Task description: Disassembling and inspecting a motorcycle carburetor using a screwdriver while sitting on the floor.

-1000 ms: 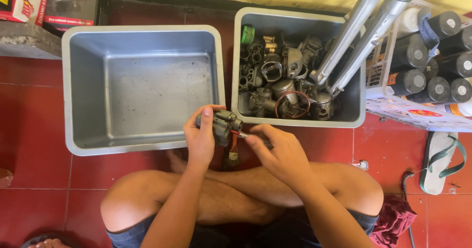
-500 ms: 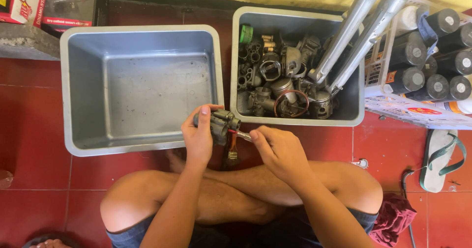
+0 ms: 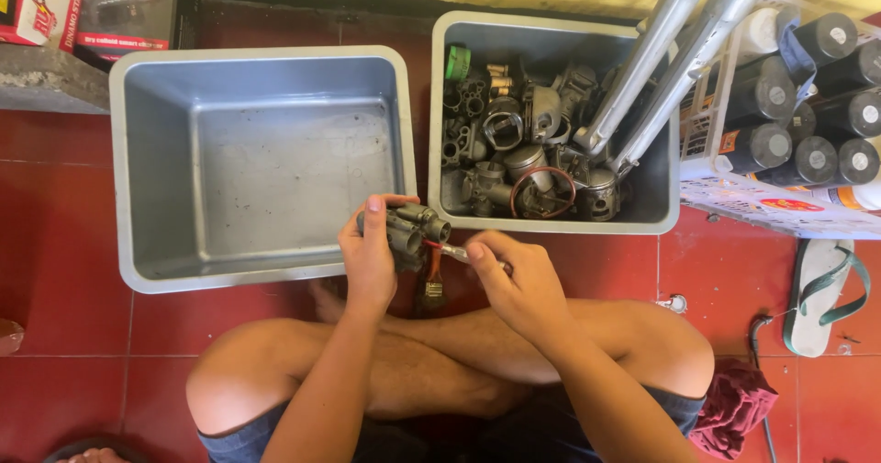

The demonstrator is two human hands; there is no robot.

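I sit cross-legged on a red tile floor. My left hand (image 3: pixel 372 252) grips a small grey metal carburettor-like part (image 3: pixel 411 232) just in front of the gap between two grey tubs. My right hand (image 3: pixel 514 284) holds a slim tool (image 3: pixel 451 252) with a red band, its tip pressed against the part. Below the part, a small brush (image 3: pixel 433 289) lies on the floor between my hands.
An empty grey plastic tub (image 3: pixel 262 165) stands at the left. A second grey tub (image 3: pixel 656 215) at the right holds several metal engine parts and two chrome fork tubes (image 3: pixel 656 55). Black cylinders fill a white basket (image 3: pixel 798 105). A sandal (image 3: pixel 821 293) and dark red cloth (image 3: pixel 730 408) lie right.
My left hand has turned the part slightly, and my right hand has brought the tool's tip up against it. The tubs have not moved.
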